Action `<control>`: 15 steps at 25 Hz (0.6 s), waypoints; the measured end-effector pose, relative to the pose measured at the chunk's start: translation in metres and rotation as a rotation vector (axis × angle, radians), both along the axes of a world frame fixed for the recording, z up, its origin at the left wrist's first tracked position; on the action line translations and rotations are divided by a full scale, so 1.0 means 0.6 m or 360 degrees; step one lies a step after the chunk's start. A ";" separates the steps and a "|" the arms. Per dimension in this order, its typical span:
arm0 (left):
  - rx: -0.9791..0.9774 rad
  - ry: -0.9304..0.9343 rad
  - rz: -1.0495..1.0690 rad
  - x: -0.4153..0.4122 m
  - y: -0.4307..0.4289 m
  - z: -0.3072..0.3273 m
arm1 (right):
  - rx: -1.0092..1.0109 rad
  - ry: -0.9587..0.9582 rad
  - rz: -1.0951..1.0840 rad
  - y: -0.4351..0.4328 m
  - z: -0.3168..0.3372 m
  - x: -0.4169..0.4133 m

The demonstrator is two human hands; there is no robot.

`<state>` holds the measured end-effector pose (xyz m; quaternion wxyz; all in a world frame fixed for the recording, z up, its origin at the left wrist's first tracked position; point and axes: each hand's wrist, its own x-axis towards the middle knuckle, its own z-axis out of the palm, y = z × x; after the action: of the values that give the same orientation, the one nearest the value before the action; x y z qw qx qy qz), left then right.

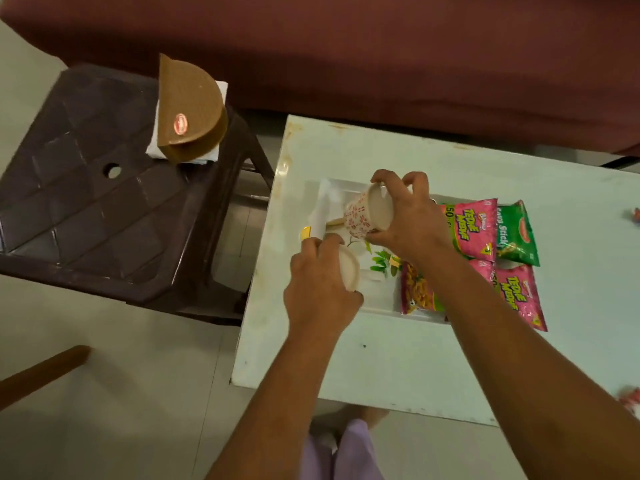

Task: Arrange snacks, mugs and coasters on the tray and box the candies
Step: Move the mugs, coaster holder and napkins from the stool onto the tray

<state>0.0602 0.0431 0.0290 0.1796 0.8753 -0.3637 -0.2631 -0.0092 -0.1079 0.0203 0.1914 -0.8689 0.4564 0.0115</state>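
Observation:
A white tray with a leaf print lies on the white table. My right hand grips a tilted white mug with red flowers over the tray's left part. My left hand holds a second white mug just in front of it. A wooden coaster peeks out under the flowered mug. Pink snack packets and a green one cover the tray's right side.
A brown half-round box stands on white paper on a dark plastic stool to the left. Wrapped candies lie at the table's right edge. A maroon sofa runs behind. A wooden stick shows at lower left.

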 end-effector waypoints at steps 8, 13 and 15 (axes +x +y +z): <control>0.0095 -0.0067 -0.0038 -0.081 -0.046 -0.064 | 0.0090 -0.0005 0.0068 -0.021 -0.056 -0.050; 0.0091 -0.0059 0.0043 -0.105 -0.057 -0.069 | 0.0060 -0.0019 0.0080 -0.024 -0.062 -0.056; 0.0096 -0.0068 0.0062 -0.112 -0.063 -0.070 | 0.0053 0.0015 0.0088 -0.024 -0.064 -0.055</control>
<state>-0.0069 0.0051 -0.0128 0.1506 0.8927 -0.3422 -0.2516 -0.0420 -0.1223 -0.0181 0.2031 -0.8778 0.4328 0.0285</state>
